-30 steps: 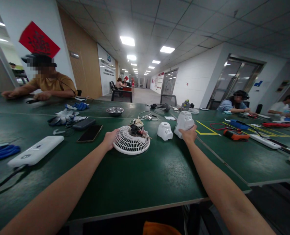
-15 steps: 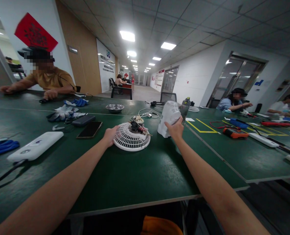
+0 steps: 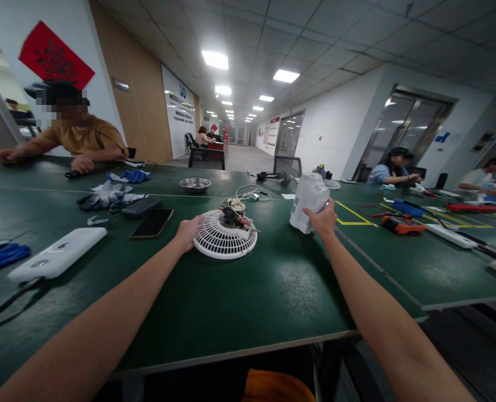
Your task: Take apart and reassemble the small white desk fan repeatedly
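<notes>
My left hand (image 3: 189, 231) grips the left rim of a round white fan grille (image 3: 218, 245), which lies on the green table. On the grille sits a dark motor (image 3: 233, 216) with loose wires, and a white cable (image 3: 251, 195) curls behind it. To the right, my right hand (image 3: 323, 220) is closed around a white plastic fan housing (image 3: 308, 202) with vent slots. The housing stands roughly upright, tilted slightly; whether its base touches the table I cannot tell. The fingers behind it are partly hidden.
A phone (image 3: 152, 224), a dark power bank (image 3: 141, 207) and a white power bank (image 3: 59, 254) lie left. A metal bowl (image 3: 195, 184) stands behind. An orange multimeter (image 3: 402, 225) is at right. Co-workers sit at both sides; the table's front edge (image 3: 239, 353) runs before me.
My right hand has moved the white housing to the right, away from the grille. My left hand stays on the grille's rim.
</notes>
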